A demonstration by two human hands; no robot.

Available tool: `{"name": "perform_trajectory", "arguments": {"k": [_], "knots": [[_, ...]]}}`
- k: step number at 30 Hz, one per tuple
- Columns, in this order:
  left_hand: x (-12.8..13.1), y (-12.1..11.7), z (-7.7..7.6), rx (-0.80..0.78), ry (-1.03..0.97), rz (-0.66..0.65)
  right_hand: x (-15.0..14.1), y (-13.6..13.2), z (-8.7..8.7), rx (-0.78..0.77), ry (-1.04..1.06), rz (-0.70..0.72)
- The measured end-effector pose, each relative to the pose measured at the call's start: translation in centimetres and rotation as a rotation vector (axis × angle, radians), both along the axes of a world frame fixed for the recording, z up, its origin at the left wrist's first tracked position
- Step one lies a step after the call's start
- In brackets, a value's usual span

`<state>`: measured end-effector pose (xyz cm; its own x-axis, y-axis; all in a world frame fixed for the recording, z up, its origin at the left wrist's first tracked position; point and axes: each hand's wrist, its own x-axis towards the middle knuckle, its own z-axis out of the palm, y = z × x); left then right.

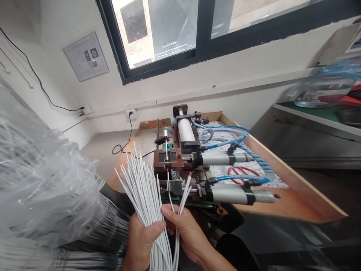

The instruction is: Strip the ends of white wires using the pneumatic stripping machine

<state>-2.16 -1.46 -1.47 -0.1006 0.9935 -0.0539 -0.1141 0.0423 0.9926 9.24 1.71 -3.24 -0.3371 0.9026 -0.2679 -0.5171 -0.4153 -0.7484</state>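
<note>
My left hand [142,237] is closed around a thick bundle of white wires [141,184] whose cut ends fan upward. Just to its right, my right hand [184,231] pinches a few of those white wires [184,192] apart from the bundle, their tips pointing at the front of a small pneumatic machine [183,158]. The machine has a white cylinder on top, two grey air cylinders on its right side and blue hoses. It stands on a wooden tray table [296,203] directly behind my hands.
A large clear plastic bag [42,180] full of white wires fills the left. Red-handled scissors [242,171] lie on the tray under the blue hoses. A black cable [124,145] runs to a wall socket. A green-topped bench [318,111] with a plastic bottle stands at the right.
</note>
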Motion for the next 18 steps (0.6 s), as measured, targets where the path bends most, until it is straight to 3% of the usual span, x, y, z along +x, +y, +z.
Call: {"name": "perform_trajectory", "arguments": {"k": [4,10,18], "knots": [[0.2,-0.1,0.3,-0.027,-0.038,0.030,0.0,-0.5,0.1,0.079,-0.104,-0.115],[0.4,0.4,1.0,-0.151,-0.075,0.185,0.1,-0.5,0.4,-0.039,-0.099,-0.293],[0.2,0.9,1.2,-0.136,-0.048,0.202,-0.1,0.5,0.7,-0.133,0.041,-0.291]]}}
